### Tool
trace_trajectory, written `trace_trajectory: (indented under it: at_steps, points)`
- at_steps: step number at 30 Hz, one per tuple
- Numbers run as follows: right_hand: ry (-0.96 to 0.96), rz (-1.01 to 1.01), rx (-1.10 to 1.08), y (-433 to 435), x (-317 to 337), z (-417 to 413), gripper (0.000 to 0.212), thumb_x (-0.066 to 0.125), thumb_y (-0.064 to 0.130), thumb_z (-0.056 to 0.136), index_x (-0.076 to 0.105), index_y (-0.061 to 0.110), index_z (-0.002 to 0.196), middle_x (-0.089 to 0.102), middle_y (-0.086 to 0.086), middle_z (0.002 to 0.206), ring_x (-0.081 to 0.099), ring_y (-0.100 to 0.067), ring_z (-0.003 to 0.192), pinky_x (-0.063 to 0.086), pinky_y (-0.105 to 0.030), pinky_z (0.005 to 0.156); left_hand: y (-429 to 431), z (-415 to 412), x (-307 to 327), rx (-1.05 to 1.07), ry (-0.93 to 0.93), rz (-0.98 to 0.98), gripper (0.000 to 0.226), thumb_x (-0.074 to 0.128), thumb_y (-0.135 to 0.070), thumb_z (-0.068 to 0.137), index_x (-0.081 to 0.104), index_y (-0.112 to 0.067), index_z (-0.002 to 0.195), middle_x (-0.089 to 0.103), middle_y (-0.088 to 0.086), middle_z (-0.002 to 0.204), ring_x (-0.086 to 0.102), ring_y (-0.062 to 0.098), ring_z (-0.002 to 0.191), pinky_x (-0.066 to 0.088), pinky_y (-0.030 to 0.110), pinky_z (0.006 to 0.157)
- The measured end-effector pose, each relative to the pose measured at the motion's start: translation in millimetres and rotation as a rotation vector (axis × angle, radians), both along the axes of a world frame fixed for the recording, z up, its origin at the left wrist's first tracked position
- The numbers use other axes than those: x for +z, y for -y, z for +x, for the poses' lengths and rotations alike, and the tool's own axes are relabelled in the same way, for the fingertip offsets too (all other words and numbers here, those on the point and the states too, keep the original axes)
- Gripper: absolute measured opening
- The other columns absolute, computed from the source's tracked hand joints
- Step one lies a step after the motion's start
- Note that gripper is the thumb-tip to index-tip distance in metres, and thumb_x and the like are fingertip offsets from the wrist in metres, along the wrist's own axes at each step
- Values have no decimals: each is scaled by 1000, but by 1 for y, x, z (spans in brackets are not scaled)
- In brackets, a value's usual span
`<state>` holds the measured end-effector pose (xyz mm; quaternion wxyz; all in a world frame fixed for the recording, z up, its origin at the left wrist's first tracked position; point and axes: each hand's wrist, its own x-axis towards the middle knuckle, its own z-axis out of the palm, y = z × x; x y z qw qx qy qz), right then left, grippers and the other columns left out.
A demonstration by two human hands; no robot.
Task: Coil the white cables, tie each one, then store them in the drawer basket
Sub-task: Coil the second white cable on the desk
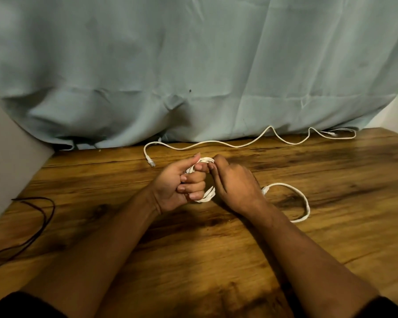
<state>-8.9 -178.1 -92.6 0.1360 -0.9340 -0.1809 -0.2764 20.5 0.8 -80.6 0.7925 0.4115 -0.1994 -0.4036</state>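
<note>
Left hand (pixel 182 184) clenching white coil (pixel 207 196) above table (pixel 216 249); right hand (pixel 234 187) pinching coil top. Tail (pixel 294 198) trailing right. Advice: keeping loops pinched while wrapping tail. Second cable (pixel 216 143) lying uncoiled behind.

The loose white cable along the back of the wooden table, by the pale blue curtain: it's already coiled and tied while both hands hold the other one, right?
Not quite. The head view shows the loose white cable lying uncoiled in a wavy line by the pale blue curtain. The left hand and right hand do hold the white coiled cable over the wooden table.
</note>
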Motion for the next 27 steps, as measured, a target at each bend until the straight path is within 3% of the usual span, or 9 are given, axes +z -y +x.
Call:
trace_trajectory:
  at_steps: [3, 6, 9, 12, 16, 21, 24, 27]
  points:
    - [14, -8, -8, 2, 1, 0, 33, 28, 40, 110, 49, 14, 109, 67, -12, 78, 62, -38, 65, 40, -37, 56, 3, 0, 0, -28, -5, -26, 38, 35, -43, 104, 50, -19, 78, 24, -9, 47, 14, 9, 41, 21, 26, 50]
    - [31, -40, 13, 4, 2, -2, 36, 26, 41, 109, 49, 14, 108, 67, -12, 76, 62, -38, 63, 44, -39, 55, 3, -1, 1, -40, -1, -11, 46, 30, -49, 104, 47, -18, 75, 21, -7, 50, 16, 11, 43, 27, 28, 52]
    - [40, -51, 40, 5, 2, -2, 32, 30, 39, 109, 49, 13, 108, 67, -12, 75, 62, -38, 61, 37, -35, 54, 1, -3, 0, -30, -2, 23, 44, 33, -43, 105, 48, -19, 73, 34, -7, 51, 32, 9, 44, 36, 27, 55]
    - [50, -62, 33, 6, 2, 0, 35, 27, 41, 108, 49, 13, 108, 68, -13, 75, 63, -40, 61, 43, -38, 54, 1, -4, -2, -16, 8, 14, 43, 32, -38, 107, 52, -16, 76, 48, -3, 62, 38, 6, 46, 36, 26, 57]
    - [76, -52, 27, 9, 0, 2, 43, 19, 47, 104, 47, 14, 107, 68, -15, 74, 62, -42, 60, 50, -45, 54, 3, -4, 0, -5, 78, 22, 42, 34, -37, 108, 61, -13, 88, 39, -8, 52, 30, 5, 42, 34, 25, 55]
    - [60, -16, 22, 9, 0, 3, 46, 16, 49, 105, 47, 16, 109, 68, -13, 78, 63, -39, 64, 49, -42, 56, 4, -4, 2, -3, 101, 13, 33, 41, -37, 106, 53, -18, 82, 32, -11, 53, 20, 7, 44, 35, 25, 55]
    - [24, 55, 59, 6, 1, 2, 39, 21, 48, 107, 45, 18, 106, 66, -8, 78, 61, -33, 66, 47, -42, 58, 5, -2, 0, 45, 61, -17, 34, 40, -37, 105, 52, -18, 79, 32, -11, 49, 26, 3, 38, 24, 23, 51]
    - [-17, 133, 76, 6, 2, -2, 28, 23, 50, 107, 36, 26, 107, 67, -7, 87, 62, -33, 74, 49, -44, 64, 3, 2, 3, 91, 33, -102, 34, 39, -36, 105, 50, -20, 79, 33, -11, 47, 21, 4, 37, 20, 22, 49]
